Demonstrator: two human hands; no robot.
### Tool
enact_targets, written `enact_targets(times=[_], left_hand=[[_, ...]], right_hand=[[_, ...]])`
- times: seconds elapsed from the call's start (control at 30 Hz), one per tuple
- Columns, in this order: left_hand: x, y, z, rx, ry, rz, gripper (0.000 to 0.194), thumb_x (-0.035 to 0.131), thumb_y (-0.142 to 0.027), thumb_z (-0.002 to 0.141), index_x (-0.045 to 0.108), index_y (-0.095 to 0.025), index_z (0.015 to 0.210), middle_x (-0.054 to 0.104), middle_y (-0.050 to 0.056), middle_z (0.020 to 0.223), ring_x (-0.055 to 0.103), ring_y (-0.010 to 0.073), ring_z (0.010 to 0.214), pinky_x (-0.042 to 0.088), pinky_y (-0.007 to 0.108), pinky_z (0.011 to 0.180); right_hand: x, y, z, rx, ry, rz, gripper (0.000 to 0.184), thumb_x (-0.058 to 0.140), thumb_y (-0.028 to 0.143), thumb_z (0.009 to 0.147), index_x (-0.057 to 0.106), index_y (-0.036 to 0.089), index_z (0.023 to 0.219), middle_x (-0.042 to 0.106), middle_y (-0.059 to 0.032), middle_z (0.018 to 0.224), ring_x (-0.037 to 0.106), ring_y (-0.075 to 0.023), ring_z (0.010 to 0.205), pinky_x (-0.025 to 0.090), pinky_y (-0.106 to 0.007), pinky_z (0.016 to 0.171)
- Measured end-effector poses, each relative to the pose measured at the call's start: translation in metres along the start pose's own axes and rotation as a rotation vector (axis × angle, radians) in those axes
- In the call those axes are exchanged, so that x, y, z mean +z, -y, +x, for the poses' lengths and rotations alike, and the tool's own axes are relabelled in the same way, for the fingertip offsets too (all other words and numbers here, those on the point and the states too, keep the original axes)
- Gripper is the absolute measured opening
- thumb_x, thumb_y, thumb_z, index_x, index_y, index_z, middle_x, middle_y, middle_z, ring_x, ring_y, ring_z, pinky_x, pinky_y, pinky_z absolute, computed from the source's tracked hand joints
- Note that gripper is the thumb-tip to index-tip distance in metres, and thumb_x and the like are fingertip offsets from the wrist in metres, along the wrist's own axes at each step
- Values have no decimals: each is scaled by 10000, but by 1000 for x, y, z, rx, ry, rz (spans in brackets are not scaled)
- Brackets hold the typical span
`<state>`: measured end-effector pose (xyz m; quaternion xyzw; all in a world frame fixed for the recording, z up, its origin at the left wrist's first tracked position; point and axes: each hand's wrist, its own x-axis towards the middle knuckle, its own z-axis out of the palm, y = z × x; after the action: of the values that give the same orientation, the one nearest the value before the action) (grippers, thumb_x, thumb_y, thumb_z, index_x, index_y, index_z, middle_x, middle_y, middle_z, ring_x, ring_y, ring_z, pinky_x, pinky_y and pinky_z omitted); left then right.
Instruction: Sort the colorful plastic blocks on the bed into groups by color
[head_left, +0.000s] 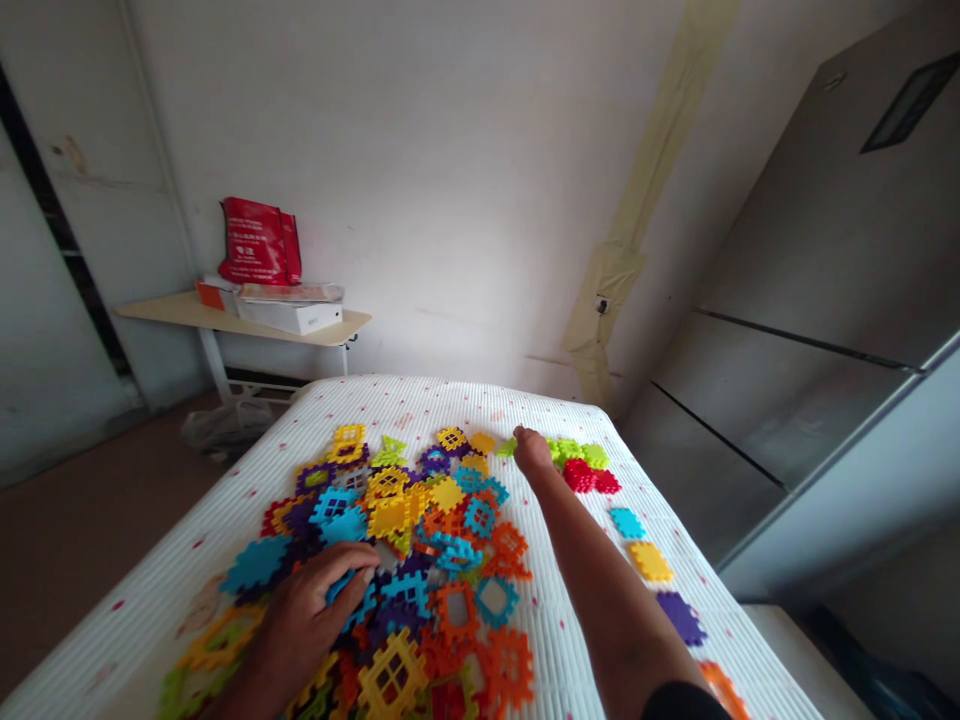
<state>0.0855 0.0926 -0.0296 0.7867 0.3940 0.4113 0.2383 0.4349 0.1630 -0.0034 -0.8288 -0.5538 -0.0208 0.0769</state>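
A big heap of interlocking plastic building pieces (394,680), with toothed edges, spreads over the left and middle of the bed-like surface. My left hand (319,600) rests on the heap's left side, thumb and fingers curled together; a blue piece (339,588) shows in the gap between them. What its fingertips pinch, if anything, I cannot make out. At the far side my right hand (531,450) is closed, with a lime green piece (507,448) at its fingertips. Just right of it are a row of lime green pieces (574,452) and a stack of red pieces (579,475).
Single blue (627,522), yellow (650,561), purple (680,617) and orange pieces (721,688) line the right edge of the white quilted cover (559,600). A grey refrigerator (795,330) stands to the right. Back left, a small table (176,308) holds boxes and a red bag (260,243).
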Motion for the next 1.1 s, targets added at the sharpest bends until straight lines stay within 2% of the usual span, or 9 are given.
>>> enact_targets(times=[0.43,0.67,0.83,1.0,1.1], left_hand=[[1,-1,0,-14,7,-1,258,535,-464,780,704,-270,756,718,-13,832,670,138,788,522,168,722],[0,0,-1,-21,-1,-10,265,530,-468,780,703,-269,758,717,-11,837,669,139,791,520,170,722],[0,-1,-1,-16,13,-23,244,528,-432,788,698,-260,756,713,-8,838,665,137,795,517,179,739],[1,-3,-2,-13,35,-36,248,512,-406,802,691,-238,771,711,20,853,659,154,819,523,215,754],[2,-4,-1,-14,25,-31,247,514,-404,801,689,-235,762,710,21,849,657,154,814,525,215,744]], right_hand=[[2,2,4,12,35,-36,311,397,82,881,579,170,1117,643,-138,1059,626,-199,965,452,-259,749],[1,4,1,23,59,-44,276,494,139,865,575,180,1125,636,-139,1056,625,-195,956,443,-278,791],[-3,7,-3,10,46,-46,307,406,76,870,570,153,1119,624,-155,1053,624,-207,954,449,-279,763],[-16,24,-8,-58,12,-37,350,380,54,858,548,144,1152,601,-166,1089,622,-213,947,451,-290,756],[-21,48,-10,-175,20,-17,376,419,87,848,544,190,1188,616,-113,1115,604,-188,991,444,-266,798]])
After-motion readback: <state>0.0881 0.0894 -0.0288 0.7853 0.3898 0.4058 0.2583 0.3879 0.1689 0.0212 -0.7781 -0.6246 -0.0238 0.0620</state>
